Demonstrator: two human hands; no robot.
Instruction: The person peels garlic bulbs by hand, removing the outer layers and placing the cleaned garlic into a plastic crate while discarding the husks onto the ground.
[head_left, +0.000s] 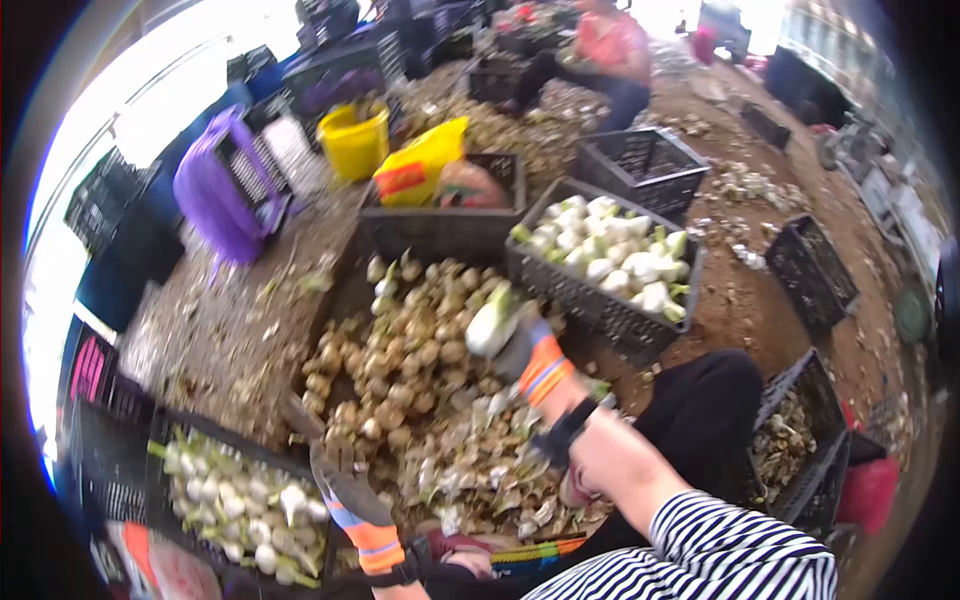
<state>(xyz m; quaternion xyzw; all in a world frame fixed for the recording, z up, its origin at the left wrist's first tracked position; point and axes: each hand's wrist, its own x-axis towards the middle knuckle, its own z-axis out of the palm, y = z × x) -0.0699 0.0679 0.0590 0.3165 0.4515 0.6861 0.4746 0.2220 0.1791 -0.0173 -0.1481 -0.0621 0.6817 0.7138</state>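
My right hand [517, 345], in a grey glove with an orange cuff, is closed around a large white garlic bulb [493, 322] with a pale green top. It is above the right side of a heap of brown-skinned bulbs [400, 365]. My left hand [350, 487], gloved the same way, is at the heap's near left edge, fingers extended and nothing visible in it. Loose papery skins [480, 455] lie between my hands. A black crate of cleaned white bulbs [605, 310] stands just beyond my right hand; another crate of white bulbs [165, 500] is left of my left hand.
A black crate [380, 225] behind the heap holds a yellow bag [425, 160]. A yellow bucket [352, 145] and purple net sacks [215, 190] stand at the back left. A crate with skins [785, 430] is beside my knee. Another person [612, 55] sits farther back.
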